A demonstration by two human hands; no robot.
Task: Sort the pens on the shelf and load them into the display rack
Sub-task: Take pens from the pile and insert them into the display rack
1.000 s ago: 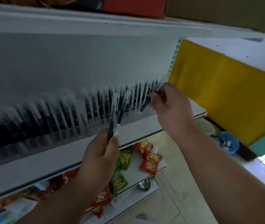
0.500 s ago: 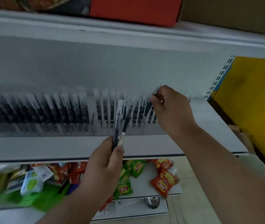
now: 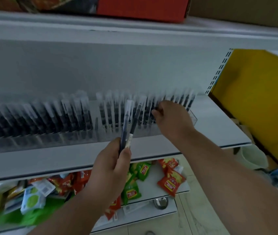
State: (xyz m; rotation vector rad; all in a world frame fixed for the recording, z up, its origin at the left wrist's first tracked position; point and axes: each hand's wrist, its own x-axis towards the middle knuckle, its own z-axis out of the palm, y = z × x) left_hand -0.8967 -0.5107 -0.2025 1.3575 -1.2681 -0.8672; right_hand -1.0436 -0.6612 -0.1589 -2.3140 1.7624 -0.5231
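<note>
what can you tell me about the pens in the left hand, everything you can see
The pens in the left hand look like two slim sticks with dark barrels and frosted, translucent caps, seemingly plastic. One bears a pale label near its lower end. The left hand grips their lower ends, so they stand nearly upright, fanning slightly, caps up. They are held in front of the display rack; whether they touch it cannot be told.

Display rack [image 3: 84, 138] runs along the shelf [image 3: 219, 126], pens upright in it, wall behind. Left hand [image 3: 111, 168] in front of shelf edge, two pens [image 3: 128, 126] rising from it before the rack. Right hand [image 3: 172, 117] at rack's right part (fingertip contact blurred). Snack packets [image 3: 170, 182] on lower shelf beneath.
</note>
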